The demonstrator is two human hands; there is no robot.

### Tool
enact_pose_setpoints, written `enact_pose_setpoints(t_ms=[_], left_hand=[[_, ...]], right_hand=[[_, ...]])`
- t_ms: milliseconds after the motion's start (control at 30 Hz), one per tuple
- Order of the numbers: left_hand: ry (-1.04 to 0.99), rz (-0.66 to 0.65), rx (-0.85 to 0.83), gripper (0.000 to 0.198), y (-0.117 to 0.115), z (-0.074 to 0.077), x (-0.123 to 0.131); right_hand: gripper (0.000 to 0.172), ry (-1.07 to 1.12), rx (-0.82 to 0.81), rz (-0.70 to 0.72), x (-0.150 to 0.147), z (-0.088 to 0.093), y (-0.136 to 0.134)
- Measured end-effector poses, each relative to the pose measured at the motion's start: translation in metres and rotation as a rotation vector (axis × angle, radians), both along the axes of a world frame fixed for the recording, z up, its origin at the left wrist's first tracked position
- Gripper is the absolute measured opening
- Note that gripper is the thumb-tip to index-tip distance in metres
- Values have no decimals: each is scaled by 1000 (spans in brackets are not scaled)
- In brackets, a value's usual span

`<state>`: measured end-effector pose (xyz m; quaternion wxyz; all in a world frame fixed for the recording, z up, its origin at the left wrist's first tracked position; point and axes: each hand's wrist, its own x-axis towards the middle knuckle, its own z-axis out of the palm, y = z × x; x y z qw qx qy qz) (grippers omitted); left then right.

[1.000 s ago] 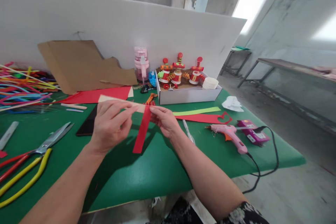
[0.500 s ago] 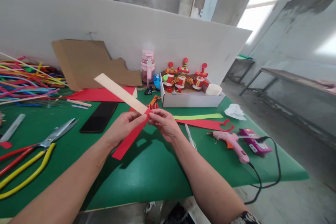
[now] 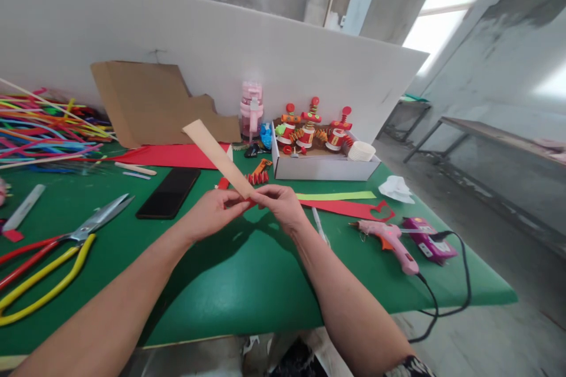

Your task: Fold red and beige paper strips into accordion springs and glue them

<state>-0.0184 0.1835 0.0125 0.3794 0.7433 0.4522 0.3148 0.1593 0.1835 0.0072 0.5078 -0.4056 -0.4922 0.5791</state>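
A pale beige paper strip (image 3: 216,156) slants up and left from between my two hands. At its lower end a bit of red paper strip (image 3: 252,204) shows at my fingertips; the rest of the red strip is hidden. My left hand (image 3: 216,213) is closed, thumb and fingers pinching at the red strip. From the right, my right hand (image 3: 282,206) pinches the joint of the two strips, thumb over the beige one. Just behind the hands lie a red zigzag-folded paper piece (image 3: 258,178) and an orange folded piece (image 3: 265,164).
Scissors (image 3: 84,232) and a black phone (image 3: 168,193) lie left. A white box (image 3: 325,172) with red figures (image 3: 308,132) stands behind. Right are a green strip (image 3: 336,195), a red strip (image 3: 349,208), a pen (image 3: 319,225) and a corded pink glue gun (image 3: 391,241).
The red strip's long end, which hung down to the left below my hands, has gone out of sight there. The beige strip's upper end has swung right and stands steeper.
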Motion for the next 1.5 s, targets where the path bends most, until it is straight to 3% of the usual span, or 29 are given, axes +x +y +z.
enact_pose_setpoints(t_ms=[133,433,633,833,1067,1333,1500], left_hand=[[57,32,28,44,4,1,-3],[129,9,102,36,6,0,-10],[149,-11,125,38,11,1,-12],[82,-69,114,38,13,5,-12],[149,-36,155,43,11,2,-4],[123,-30,57,38,12,0,-7],[142,9,-27,34,7,15,-7]], right_hand=[[18,24,22,-42,-9,-7,-2],[33,99,-113,84,-10,-14,-1],[27,-9,-39,-36,-11,-17,2],[27,46,-81,-3,-14,-18,0],[23,-34,58,-136,-15,-17,-1],[33,81,-150,12,-11,-13,-3],[41,142,-198,-27,-12,-14,-3]])
